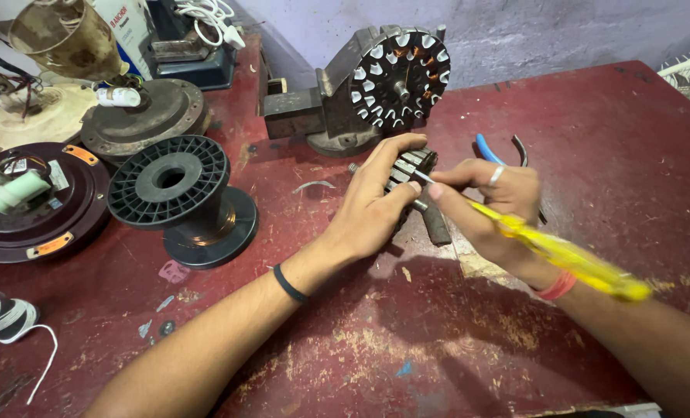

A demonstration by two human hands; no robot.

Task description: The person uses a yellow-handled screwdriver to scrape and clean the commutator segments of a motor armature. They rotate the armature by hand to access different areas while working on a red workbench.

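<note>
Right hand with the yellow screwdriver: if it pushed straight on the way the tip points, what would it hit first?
Probably the small slotted metal stator core that the left hand steadies; the right hand already has the tip at it.

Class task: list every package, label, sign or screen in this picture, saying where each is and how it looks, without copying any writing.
Box: top left, behind the motor housings; upright, white with red print.
Orange labels: on the dark round motor cover's rim at left; small curved strips.
No signs or screens.
</note>
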